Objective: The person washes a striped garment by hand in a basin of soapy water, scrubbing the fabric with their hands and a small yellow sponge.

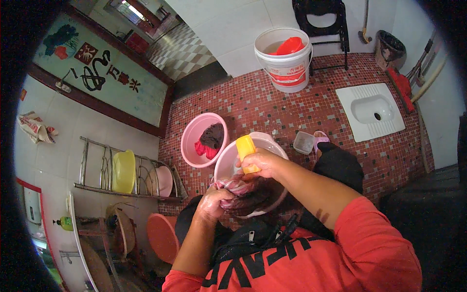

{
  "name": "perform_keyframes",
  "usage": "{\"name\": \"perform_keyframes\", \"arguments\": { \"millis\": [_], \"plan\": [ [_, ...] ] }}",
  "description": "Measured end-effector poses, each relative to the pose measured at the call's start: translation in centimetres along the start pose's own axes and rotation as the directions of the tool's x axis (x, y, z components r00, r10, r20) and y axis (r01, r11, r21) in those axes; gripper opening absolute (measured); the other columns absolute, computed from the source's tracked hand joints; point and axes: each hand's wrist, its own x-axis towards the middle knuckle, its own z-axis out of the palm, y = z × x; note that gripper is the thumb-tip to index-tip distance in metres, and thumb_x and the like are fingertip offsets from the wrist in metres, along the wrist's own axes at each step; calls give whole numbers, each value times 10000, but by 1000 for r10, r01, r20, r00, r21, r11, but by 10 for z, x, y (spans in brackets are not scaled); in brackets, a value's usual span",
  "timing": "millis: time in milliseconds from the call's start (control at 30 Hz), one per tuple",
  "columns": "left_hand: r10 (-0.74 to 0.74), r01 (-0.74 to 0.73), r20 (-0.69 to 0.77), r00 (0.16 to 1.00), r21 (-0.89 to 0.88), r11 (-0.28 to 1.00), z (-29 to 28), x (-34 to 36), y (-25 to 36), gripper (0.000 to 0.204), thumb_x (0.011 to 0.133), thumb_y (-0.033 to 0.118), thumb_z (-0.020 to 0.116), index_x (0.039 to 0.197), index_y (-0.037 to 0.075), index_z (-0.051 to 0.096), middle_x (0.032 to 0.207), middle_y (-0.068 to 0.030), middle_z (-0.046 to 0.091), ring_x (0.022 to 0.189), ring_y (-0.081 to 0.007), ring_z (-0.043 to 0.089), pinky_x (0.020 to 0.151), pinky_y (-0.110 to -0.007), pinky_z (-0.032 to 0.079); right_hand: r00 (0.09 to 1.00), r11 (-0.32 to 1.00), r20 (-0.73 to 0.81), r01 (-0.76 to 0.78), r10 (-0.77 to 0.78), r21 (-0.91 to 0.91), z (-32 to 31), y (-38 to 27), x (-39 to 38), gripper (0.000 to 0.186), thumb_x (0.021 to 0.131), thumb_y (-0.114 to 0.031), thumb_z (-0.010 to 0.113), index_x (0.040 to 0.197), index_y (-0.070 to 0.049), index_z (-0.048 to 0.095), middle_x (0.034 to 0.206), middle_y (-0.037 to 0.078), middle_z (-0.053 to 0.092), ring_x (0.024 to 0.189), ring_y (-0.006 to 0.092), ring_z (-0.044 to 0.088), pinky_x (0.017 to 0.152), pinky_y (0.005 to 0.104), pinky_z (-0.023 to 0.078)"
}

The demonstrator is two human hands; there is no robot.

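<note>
Over a pink basin in front of me, my left hand is closed on a wet, bunched garment, dark maroon with paler pink folds. Suds whiten that hand. My right hand grips a yellow oblong block just above the cloth; whether it is a brush or a bar of soap I cannot tell. Part of the garment hangs down into the basin, and my right arm covers some of the rim. Left of it stands a second pink basin, holding a dark brown cloth and a red cloth.
A white bucket with a red scoop stands ahead, beside a black chair. A squat toilet is at right. Near my foot sits a clear plastic tub. A metal rack with basins lines the left wall.
</note>
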Motion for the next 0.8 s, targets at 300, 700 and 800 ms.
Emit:
{"name": "perform_keyframes", "arguments": {
  "millis": [300,700,800],
  "plan": [
    [47,-46,15,999,-91,995,-9,-1,-6,454,537,-19,527,991,-7,546,879,-97,600,730,-162,568,640,-237,450,983,925,-5,175,-185,336,10,-21,-14,274,670,-8,555,940,-39,524,870,121,577,847,284,578,766,505,464],
    [-22,21,-10,1000,-98,995,-28,5,-16,288,776,243,548,960,21,558,873,-91,605,767,-194,581,647,-326,478,963,912,-34,265,-268,313,16,-19,-12,301,675,-32,557,971,-40,507,854,112,570,821,258,570,721,443,479],
    [7,-102,-324,946,-275,956,14,8,-4,296,785,285,530,930,29,563,845,-97,612,746,-231,584,641,-357,477,779,495,-60,335,-624,-802,24,-3,-12,313,688,-27,522,999,-17,500,863,200,589,850,334,582,720,386,452]
  ]
}}
